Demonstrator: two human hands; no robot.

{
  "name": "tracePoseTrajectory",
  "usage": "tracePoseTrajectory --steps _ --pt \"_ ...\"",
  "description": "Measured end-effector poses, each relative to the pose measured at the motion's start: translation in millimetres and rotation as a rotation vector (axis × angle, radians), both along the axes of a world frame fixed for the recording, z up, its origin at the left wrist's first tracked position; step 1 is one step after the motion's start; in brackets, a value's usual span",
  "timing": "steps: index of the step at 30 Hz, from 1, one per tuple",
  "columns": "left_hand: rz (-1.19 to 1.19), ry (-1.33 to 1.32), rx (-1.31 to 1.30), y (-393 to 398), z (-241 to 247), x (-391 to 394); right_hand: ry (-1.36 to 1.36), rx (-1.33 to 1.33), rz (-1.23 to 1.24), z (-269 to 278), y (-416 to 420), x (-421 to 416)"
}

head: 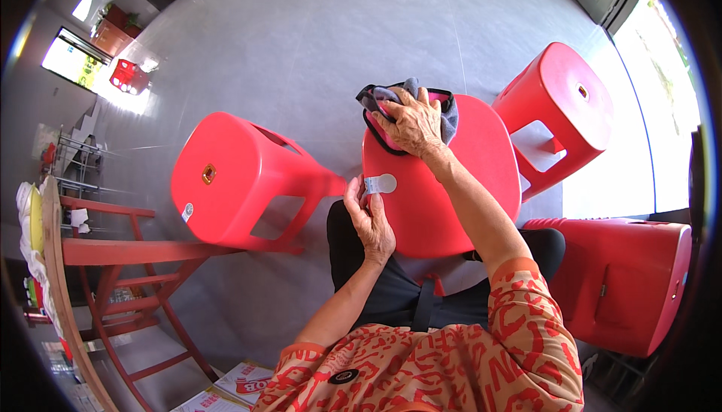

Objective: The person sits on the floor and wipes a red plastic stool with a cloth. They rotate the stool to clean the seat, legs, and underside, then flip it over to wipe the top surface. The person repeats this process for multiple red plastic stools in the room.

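Observation:
A red plastic stool (451, 209) stands between my knees, its seat facing up. My right hand (414, 121) presses down on a bunched grey and pink cloth with black edging (449, 115) at the far left corner of the seat. My left hand (371, 223) is at the seat's left edge, its fingers beside a pale sticker (382, 184); the thumb reaches the sticker's lower border. Whether the left fingers grip the seat's edge or the sticker cannot be told.
Other red plastic stools stand at the left (225, 175), at the far right (575, 96) and at the near right (620, 282). A wooden table (59, 276) with a red frame is at the left edge. Printed cardboard (242, 381) lies on the floor below it.

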State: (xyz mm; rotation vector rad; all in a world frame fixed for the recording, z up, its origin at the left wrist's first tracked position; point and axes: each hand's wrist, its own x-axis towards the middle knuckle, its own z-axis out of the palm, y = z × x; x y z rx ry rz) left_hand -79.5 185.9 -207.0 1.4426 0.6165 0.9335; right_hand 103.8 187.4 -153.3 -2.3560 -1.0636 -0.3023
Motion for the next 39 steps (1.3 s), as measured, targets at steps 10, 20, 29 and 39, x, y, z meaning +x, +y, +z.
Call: tracePoseTrajectory --steps 10,20,29,39 --pt "0.020 0.006 -0.148 1 10 1 0.007 -0.017 0.430 7 -72 -77" --pt "-0.069 -0.019 -0.151 1 8 -5 0.080 -0.152 0.523 20 -113 -93" --pt "-0.031 0.071 0.062 1 3 -4 -0.033 0.008 0.166 1 -40 -17" --pt "-0.027 0.085 0.107 4 1 -3 -0.069 -0.089 -0.361 0 -115 36"
